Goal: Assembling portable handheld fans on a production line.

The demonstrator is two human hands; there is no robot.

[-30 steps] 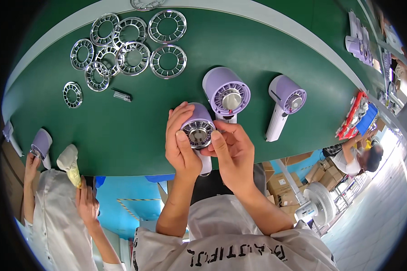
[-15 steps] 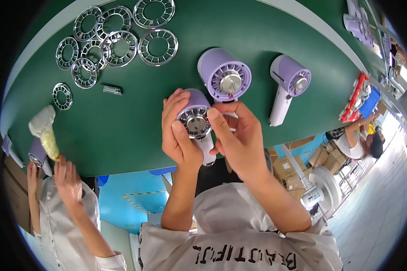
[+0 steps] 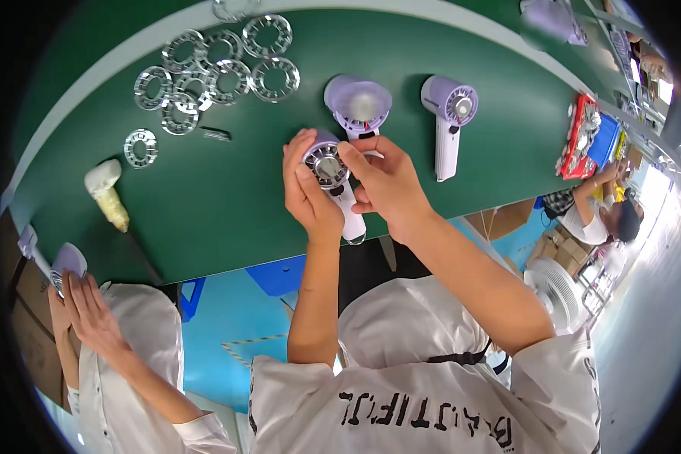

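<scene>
A purple and white handheld fan (image 3: 348,208) is between my hands at the near side of the green table, its round front facing up toward me. My left hand (image 3: 310,193) is wrapped round the left of its purple head, the thumb at the silver slotted ring (image 3: 327,165) on the front. At the ring's right rim, the thumb and fingers of my right hand (image 3: 390,185) press in. Just beyond stands a second purple fan (image 3: 358,102), blurred. To its right a third fan (image 3: 450,117) lies with its white handle toward me.
Several loose chrome rings (image 3: 229,81) lie at the far left, near a small metal piece (image 3: 216,135). A mallet with a wrapped head (image 3: 110,193) rests closer in. A co-worker's hands (image 3: 87,310) hold another fan (image 3: 69,259). A red tray (image 3: 580,136) of parts stands right.
The view has shifted, and my hands keep their grip on the fan. At left, the co-worker's hand has left the mallet, now lying on the table, and gone to the fan there.
</scene>
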